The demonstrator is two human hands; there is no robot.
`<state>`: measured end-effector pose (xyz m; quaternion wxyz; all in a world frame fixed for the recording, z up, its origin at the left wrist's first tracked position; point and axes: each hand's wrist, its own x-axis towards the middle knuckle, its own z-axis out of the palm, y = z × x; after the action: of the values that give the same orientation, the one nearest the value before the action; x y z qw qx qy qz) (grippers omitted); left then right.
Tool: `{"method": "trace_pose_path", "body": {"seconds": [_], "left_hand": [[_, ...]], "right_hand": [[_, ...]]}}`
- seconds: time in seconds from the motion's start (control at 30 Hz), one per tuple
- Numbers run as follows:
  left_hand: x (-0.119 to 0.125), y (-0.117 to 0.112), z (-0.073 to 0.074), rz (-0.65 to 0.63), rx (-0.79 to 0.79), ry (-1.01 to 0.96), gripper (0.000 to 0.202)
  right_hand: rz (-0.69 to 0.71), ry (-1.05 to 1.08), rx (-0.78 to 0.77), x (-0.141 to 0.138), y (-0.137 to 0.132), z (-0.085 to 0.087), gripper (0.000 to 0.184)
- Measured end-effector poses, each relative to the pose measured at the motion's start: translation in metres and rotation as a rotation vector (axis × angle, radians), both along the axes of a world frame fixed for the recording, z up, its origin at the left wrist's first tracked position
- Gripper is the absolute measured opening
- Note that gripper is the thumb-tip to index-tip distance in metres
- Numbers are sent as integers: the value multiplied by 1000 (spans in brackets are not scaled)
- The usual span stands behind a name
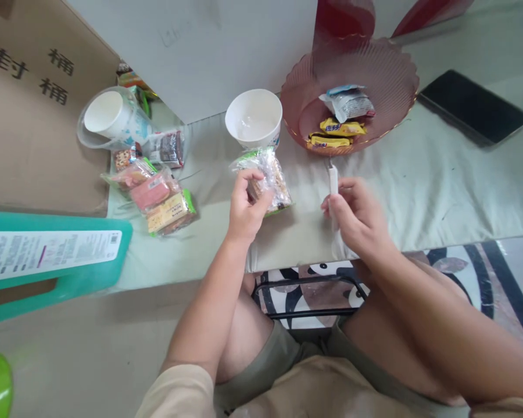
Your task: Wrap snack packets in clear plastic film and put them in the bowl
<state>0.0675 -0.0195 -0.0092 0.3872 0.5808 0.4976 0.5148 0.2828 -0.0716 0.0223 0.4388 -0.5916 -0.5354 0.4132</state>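
My left hand (249,206) is closed on a clear-wrapped snack packet (275,181) with green edges, its thumb and fingers pinching the wrapper. The packet is just in front of a white paper bowl (253,119). To the right, my right hand (358,216) grips a slim white utility knife (333,181), held upright with its narrow grey tip pointing away from me. That tip is close to the near rim of a pinkish fluted glass bowl (296,107). Inside this bowl lie yellow snack packets (342,126) and a silver-and-blue packet (351,104).
Several wrapped snacks (169,212) lie at left beside a clear bowl (83,130) holding a paper cup (104,113). A cardboard box (35,151) and a teal plastic piece (124,244) stand further left. A dark phone (475,107) rests at the right. A white panel (192,58) stands behind.
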Motion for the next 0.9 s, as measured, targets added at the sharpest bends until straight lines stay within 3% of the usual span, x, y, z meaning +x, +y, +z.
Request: {"method": "trace_pose_path", "body": {"seconds": [0.07, 0.17, 0.37, 0.53, 0.73, 0.83, 0.9], "left_hand": [[2, -2, -1, -14, 18, 88, 22], [8, -3, -2, -56, 36, 162, 22], [17, -4, -1, -120, 110, 190, 22], [12, -6, 3, -38, 42, 85, 18], [-1, 0, 20, 195, -36, -203, 23], [-6, 3, 27, 310, 0, -264, 29], [-7, 2, 26, 313, -2, -264, 31]], "right_hand": [[94, 300, -129, -16, -1, 5, 32], [150, 500, -263, -32, 1, 9, 42], [134, 493, -395, -39, 7, 10, 47], [218, 472, -540, -40, 6, 11, 38], [437, 285, -650, -37, 2, 14, 28], [515, 13, -520, -25, 3, 13, 37], [470, -194, -341, -14, 7, 10, 42]]}}
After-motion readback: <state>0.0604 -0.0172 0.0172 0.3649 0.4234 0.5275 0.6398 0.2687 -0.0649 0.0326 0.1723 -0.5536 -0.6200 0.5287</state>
